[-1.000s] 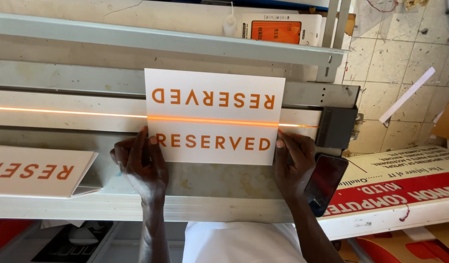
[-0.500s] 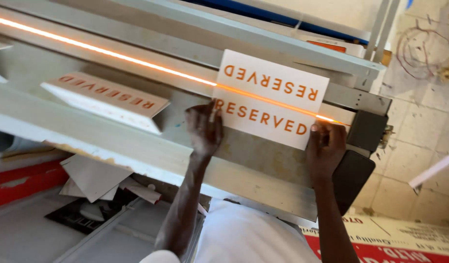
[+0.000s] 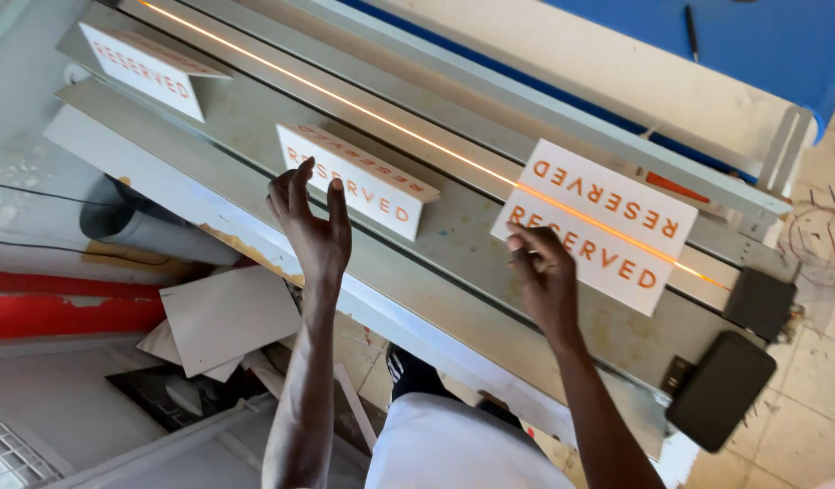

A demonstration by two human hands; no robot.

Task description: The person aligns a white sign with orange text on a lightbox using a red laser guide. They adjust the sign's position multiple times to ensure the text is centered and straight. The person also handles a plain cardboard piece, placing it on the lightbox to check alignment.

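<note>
A flat white sign with orange lettering (image 3: pixel 608 222) lies across a glowing orange heating wire (image 3: pixel 345 100) on a long grey metal bending bench (image 3: pixel 254 118). My right hand (image 3: pixel 544 272) presses on the sign's near left corner. My left hand (image 3: pixel 313 226) hovers open, fingers spread, just in front of a folded white tent sign (image 3: pixel 359 181) that stands on the bench. A second folded tent sign (image 3: pixel 146 63) stands farther left on the bench.
A black control box (image 3: pixel 721 389) and a smaller dark block (image 3: pixel 757 303) sit at the bench's right end. Blank white sheets (image 3: pixel 227 317) lie on the floor below, beside a red panel (image 3: pixel 64 312). A blue surface with a pen (image 3: pixel 698 36) is beyond the bench.
My left hand has left the flat sign and moved left toward the middle folded sign. The camera has swung left, showing more of the bench. My right hand stays on the flat sign.
</note>
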